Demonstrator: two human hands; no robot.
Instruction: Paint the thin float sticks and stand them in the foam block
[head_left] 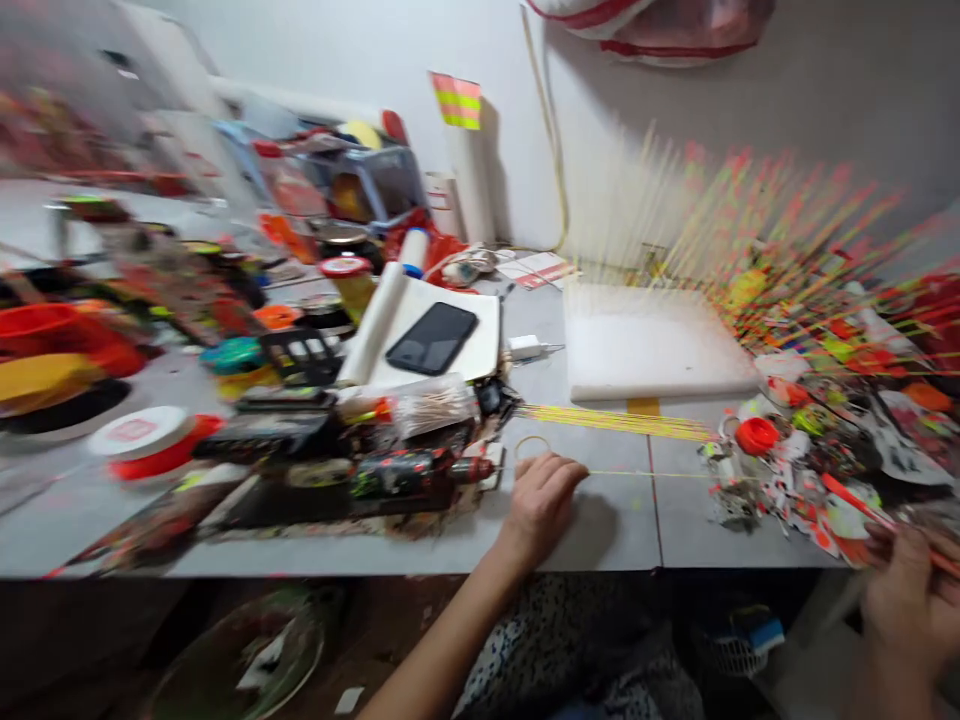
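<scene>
**Well: a red rod in the right hand, a yellow thread beside the left**

The left hand (pixel 541 505) rests on the grey tabletop (pixel 607 530), its fingers (pixel 559 478) loosely curled. The yellow thread (pixel 645 473) runs rightward from them, though whether they pinch it, I cannot tell. A thin ring (pixel 531 447) lies just beyond the fingertips, and a flat bundle of yellow rods (pixel 615 422) sits a little further up, just below a white foam board (pixel 660 345).

At the lower right edge, the right hand (pixel 911 610) has its fingers (pixel 877 545) clenched around the red rod (pixel 855 505), which slants up and to the left over a heap of paper scraps (pixel 832 440). A red cap (pixel 757 435) lies at the edge of that heap. Above it, a blurred fan of neon sticks (pixel 765 230) rises against the wall.

Further left, a black phone (pixel 431 338) lies on a white pad (pixel 442 340) beside a white paper roll (pixel 379 320). A red-and-white spool (pixel 154 445) sits near the tabletop's front edge, and a speckled garment (pixel 570 660) shows below that edge.
</scene>
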